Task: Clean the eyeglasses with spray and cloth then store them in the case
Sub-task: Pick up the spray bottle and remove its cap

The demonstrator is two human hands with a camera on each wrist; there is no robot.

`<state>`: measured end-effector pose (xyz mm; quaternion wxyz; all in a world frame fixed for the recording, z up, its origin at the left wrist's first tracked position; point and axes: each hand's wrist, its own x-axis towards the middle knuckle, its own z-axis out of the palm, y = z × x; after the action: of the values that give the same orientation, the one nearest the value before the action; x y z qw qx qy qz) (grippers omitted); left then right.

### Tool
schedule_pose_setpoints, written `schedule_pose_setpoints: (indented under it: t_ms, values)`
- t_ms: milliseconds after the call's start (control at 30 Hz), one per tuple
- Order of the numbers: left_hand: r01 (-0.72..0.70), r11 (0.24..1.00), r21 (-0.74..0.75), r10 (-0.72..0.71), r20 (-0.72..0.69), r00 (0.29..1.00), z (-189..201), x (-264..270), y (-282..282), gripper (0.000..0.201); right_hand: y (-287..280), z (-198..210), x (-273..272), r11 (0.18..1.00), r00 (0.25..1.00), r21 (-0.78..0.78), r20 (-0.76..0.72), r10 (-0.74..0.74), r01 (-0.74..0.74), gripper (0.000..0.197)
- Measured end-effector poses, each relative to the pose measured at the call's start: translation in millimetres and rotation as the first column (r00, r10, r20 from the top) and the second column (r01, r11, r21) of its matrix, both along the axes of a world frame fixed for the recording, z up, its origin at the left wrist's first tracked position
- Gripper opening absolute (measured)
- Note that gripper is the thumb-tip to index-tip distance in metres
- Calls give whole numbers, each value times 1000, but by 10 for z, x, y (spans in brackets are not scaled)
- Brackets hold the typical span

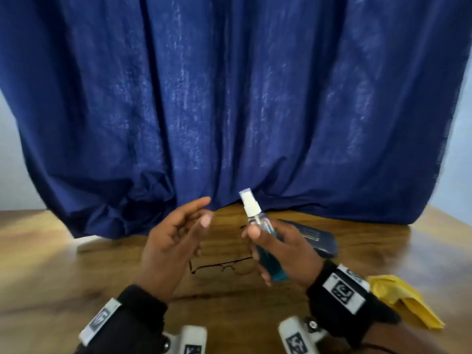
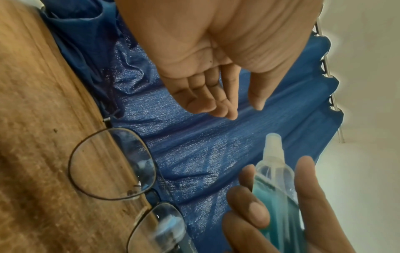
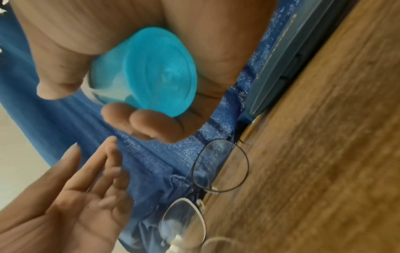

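Right hand (image 1: 283, 254) has the spray bottle (image 1: 265, 241) up off the counter (image 1: 51, 251), fingers and thumb wrapped around its lower body, white nozzle tilted up and a touch toward the left. Blue liquid fills the lower part of the bottle; from the right wrist view its round blue base (image 3: 151, 71) sits right in the palm, so that grip is firmly closed around it. Left hand (image 1: 173, 249) hangs just beside the bottle, palm turned toward it, fingers (image 2: 207, 99) straight and spread, holding nothing, its grip wide open and not touching the bottle.

Down below, between the two hands, the eyeglasses (image 1: 222, 269) lie on the wooden counter, thin dark wire frame, arms unfolded. The dark blue case (image 1: 314, 238) lies shut just behind the right hand, near the foot of the blue curtain (image 1: 229, 98). The yellow cloth (image 1: 406, 302) lies crumpled on the counter, off to the right of the right wrist.
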<state>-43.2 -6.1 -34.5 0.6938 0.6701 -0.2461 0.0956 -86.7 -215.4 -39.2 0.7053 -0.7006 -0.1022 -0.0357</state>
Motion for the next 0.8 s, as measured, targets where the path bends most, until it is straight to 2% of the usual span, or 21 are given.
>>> schedule_pose_setpoints:
  t_ms: [167, 267, 367, 533, 600, 700, 800]
  values:
    - [132, 989, 59, -134, 20, 991, 42, -88, -19, 46, 63, -54, -103, 977, 971, 46, -105, 213, -209, 74]
    - [231, 972, 38, -231, -14, 973, 30, -143, -80, 42, 131, -88, -130, 955, 943, 64, -151, 297, -290, 62]
    - [273, 960, -61, -277, -81, 957, 18, -161, -114, 37, 182, -98, -147, 937, 918, 114, -188, 348, -331, 57]
    - [225, 961, -162, -249, -144, 958, -12, -130, -105, 28, 232, -103, -170, 939, 918, 111, -200, 343, -327, 50]
    - [209, 960, -187, -241, -171, 955, -13, -124, -100, 30, 233, -96, -176, 947, 925, 77, -204, 321, -312, 46]
    - [188, 958, -219, -232, -197, 953, -6, -119, -104, 34, 216, -72, -192, 952, 938, 2, -168, 302, -306, 26]
    - [169, 955, -243, -221, -209, 952, 1, -119, -111, 36, 206, -53, -206, 950, 941, -30, -148, 303, -311, 23]
